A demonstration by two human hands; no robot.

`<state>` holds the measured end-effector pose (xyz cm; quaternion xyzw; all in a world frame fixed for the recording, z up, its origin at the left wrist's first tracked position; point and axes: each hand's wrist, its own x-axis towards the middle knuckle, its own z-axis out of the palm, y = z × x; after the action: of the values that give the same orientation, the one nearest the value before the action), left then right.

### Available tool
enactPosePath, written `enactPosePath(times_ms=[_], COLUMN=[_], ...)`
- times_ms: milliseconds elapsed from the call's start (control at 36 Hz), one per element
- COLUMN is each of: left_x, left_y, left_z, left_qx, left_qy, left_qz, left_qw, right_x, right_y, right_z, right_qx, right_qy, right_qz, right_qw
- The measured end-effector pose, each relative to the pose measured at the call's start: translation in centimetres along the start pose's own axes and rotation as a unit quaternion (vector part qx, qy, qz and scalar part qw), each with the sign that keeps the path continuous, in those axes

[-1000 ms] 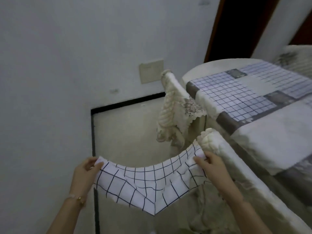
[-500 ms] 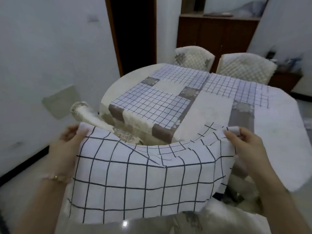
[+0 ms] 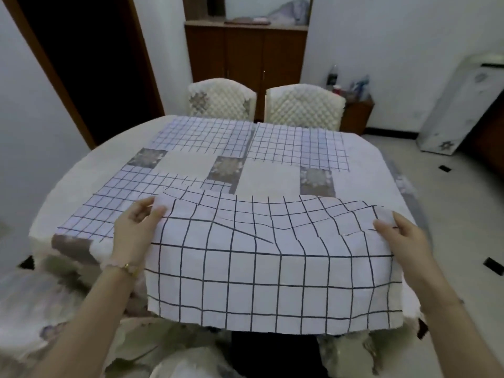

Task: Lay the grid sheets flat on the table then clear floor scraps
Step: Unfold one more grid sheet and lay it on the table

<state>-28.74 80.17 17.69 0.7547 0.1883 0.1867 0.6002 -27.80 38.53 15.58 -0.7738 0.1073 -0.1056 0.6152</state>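
I hold a large white grid sheet (image 3: 272, 263) with black lines, stretched out over the near edge of the table (image 3: 90, 165). My left hand (image 3: 136, 227) pinches its top left corner and my right hand (image 3: 401, 238) grips its top right corner. The sheet's far edge rests on the tablecloth and its near part hangs over the table edge. Three more grid sheets lie flat on the table: one at the near left (image 3: 117, 203), one at the far middle (image 3: 207, 135), one at the far right (image 3: 297, 145).
Two quilted chairs (image 3: 222, 100) (image 3: 304, 106) stand behind the table, before a brown cabinet (image 3: 245, 53). Another covered chair is at my lower left (image 3: 30, 304). Small dark scraps (image 3: 493, 266) (image 3: 444, 168) lie on the floor at right. A white appliance (image 3: 461, 105) leans by the right wall.
I turned from the floor by the wall toward the table, lifting the grid sheet up. It now spreads wider, out over the table's near edge.
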Motion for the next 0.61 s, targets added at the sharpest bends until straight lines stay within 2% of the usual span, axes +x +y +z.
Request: enactPosePath(times_ms=[194,472,611], left_x=[5.9,12.4,13.6], left_y=[-4.0,-10.5,-11.9], left_z=[6.3,13.4,16.4], left_qx=[0.033,0.121,0.152], left_qy=[-0.089,-0.198,-0.207], left_qz=[-0.071,-0.185,-0.203], left_qw=[0.993,0.955,0.945], right_x=[3.6,7.6,8.7], right_y=[4.6,10.7,13.3], right_z=[-0.2,1.4,0.7], right_qx=[-0.075,-0.068,-0.103], right_qy=[0.032,0.081,0.095], right_qz=[0.063,0.204,0.23], right_qw=[0.995,0.973,0.963])
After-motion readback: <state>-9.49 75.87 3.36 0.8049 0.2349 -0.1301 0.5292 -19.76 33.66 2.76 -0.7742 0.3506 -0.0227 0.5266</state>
